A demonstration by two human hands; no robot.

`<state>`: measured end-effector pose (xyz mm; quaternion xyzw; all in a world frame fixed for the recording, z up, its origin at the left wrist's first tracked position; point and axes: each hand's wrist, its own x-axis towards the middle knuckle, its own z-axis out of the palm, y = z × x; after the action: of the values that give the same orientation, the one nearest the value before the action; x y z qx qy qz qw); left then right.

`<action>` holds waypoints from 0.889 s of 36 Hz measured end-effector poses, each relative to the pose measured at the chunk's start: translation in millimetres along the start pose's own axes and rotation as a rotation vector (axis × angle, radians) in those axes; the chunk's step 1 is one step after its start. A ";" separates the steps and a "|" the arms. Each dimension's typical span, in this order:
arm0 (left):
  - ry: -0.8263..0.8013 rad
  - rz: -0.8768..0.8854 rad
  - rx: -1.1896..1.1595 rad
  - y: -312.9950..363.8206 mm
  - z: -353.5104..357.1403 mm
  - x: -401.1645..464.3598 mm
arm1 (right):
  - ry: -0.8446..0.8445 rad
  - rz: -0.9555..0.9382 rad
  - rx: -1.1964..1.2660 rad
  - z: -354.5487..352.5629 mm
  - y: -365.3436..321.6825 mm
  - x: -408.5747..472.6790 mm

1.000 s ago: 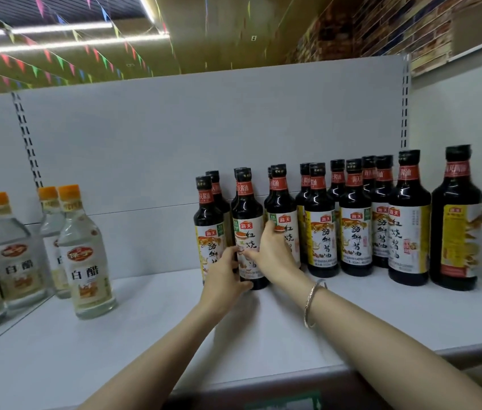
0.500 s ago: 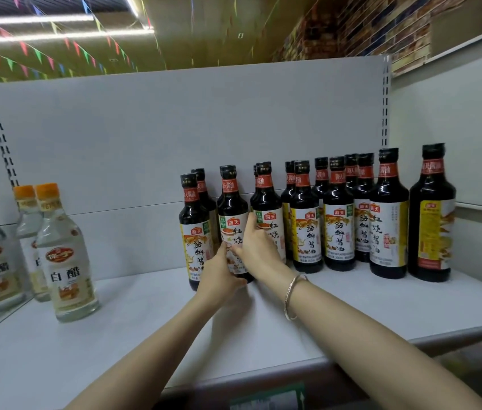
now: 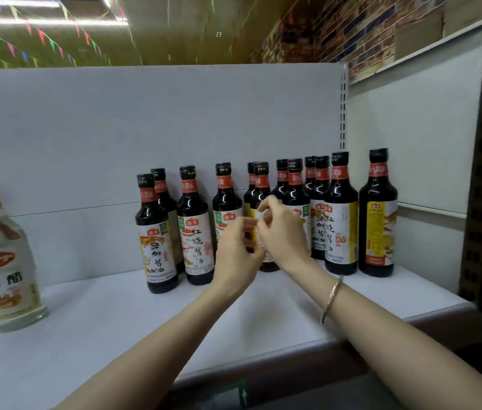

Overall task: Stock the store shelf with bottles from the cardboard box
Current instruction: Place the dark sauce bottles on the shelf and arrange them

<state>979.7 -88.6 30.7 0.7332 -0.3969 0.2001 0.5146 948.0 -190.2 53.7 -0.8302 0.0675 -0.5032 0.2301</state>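
Two hands: both reached onto the white shelf (image 3: 92,329), close together, curled around the same dark bottle (image 3: 262,199) in the middle of the row.
Left hand (image 3: 238,253): gripped the bottle's left side at label height, fingers bent round it, blurred.
Right hand (image 3: 282,232): wrapped the bottle's right side, fingertips meeting the left hand's; a bracelet (image 3: 331,298) sat on the wrist.
Held bottle: upright, its base on the shelf, neck and black cap showing above the hands.
Other dark bottles (image 3: 157,232): stood upright in a crowded row along the back panel, on both sides of the held one.
Clear bottle (image 3: 4,261): orange-capped, well apart at the left edge.
Cardboard box: out of view.
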 end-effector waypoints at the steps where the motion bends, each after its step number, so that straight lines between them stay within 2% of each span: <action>1: -0.023 -0.008 -0.027 5.9 11.3 0.2 | 0.044 0.000 -0.021 -8.7 8.7 0.4; 5: -0.105 -0.062 -0.107 29.1 51.8 3.0 | 0.163 0.022 -0.136 -42.0 42.7 -2.3; 8: -0.176 -0.134 -0.173 41.2 80.9 7.6 | 0.339 0.021 -0.279 -66.2 66.8 -4.6; 11: -0.234 -0.206 -0.214 47.6 106.9 14.0 | 0.456 0.165 -0.266 -83.5 83.8 -5.0; 16: -0.235 -0.244 -0.192 45.4 140.5 27.0 | 0.324 0.550 -0.064 -96.4 107.0 -5.8; 19: -0.224 -0.279 -0.172 44.2 156.2 32.2 | 0.211 0.673 0.044 -100.1 124.7 -7.9; 25: -0.210 -0.317 -0.167 40.3 175.2 37.2 | 0.094 0.698 0.178 -100.4 150.9 -9.8; 32: -0.124 -0.311 -0.052 39.6 186.0 37.6 | 0.010 0.660 0.098 -109.7 164.8 -6.8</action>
<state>949.8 -278.8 8.0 0.7831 -0.3145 0.0621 0.5329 869.4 -368.2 16.5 -0.7489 0.3097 -0.4082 0.4203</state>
